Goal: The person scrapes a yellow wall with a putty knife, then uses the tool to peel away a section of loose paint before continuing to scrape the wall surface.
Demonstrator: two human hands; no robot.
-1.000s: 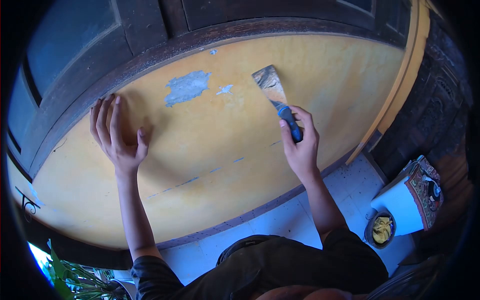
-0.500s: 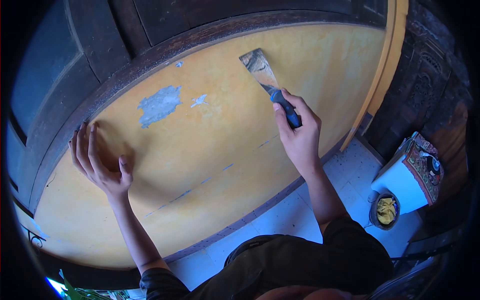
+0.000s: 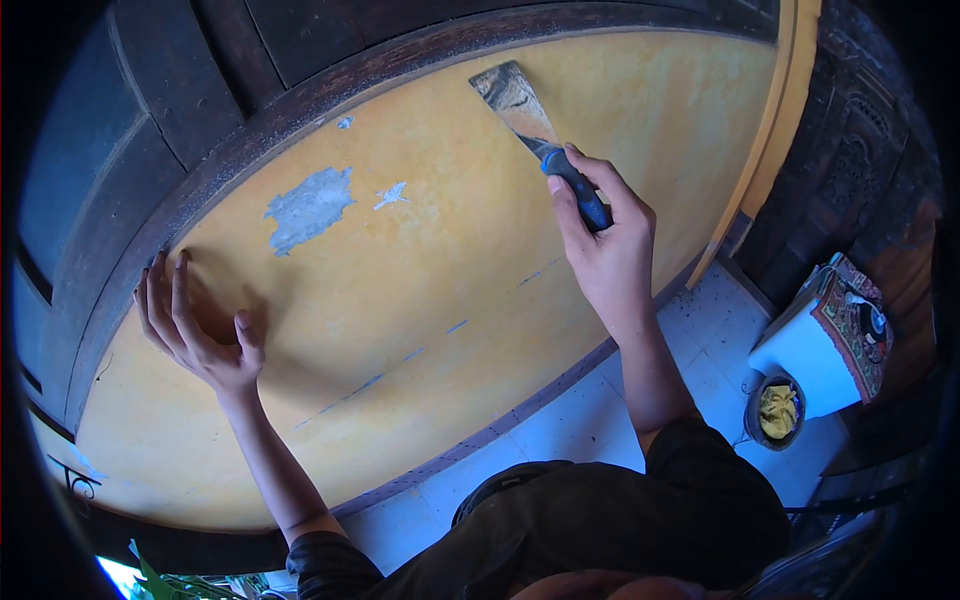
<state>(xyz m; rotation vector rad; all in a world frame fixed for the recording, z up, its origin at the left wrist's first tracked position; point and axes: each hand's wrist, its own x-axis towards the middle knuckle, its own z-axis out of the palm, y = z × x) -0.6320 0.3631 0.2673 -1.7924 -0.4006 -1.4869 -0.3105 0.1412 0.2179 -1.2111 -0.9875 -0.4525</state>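
A yellow wall (image 3: 400,290) fills the middle of the view, with a large grey bare patch (image 3: 311,208) and a smaller pale chip (image 3: 391,196) beside it. My right hand (image 3: 605,215) is closed round the blue and black handle of a scraper (image 3: 520,100). Its wide, stained metal blade lies against or very near the upper wall, right of the patches. My left hand (image 3: 205,335) has its fingers spread, with the fingertips at the wall's upper left edge by the dark wooden frame, and holds nothing.
Dark wooden frame (image 3: 250,125) borders the wall above. At the right stand a white box-like stand (image 3: 815,355) with a patterned cloth and a bin (image 3: 775,412) holding something yellow, on a tiled floor (image 3: 575,415). Plant leaves (image 3: 150,575) show at the bottom left.
My right hand and the scraper have moved slightly up the wall, away from me. The camera view has shifted a little. My left hand stays at the same place on the wall.
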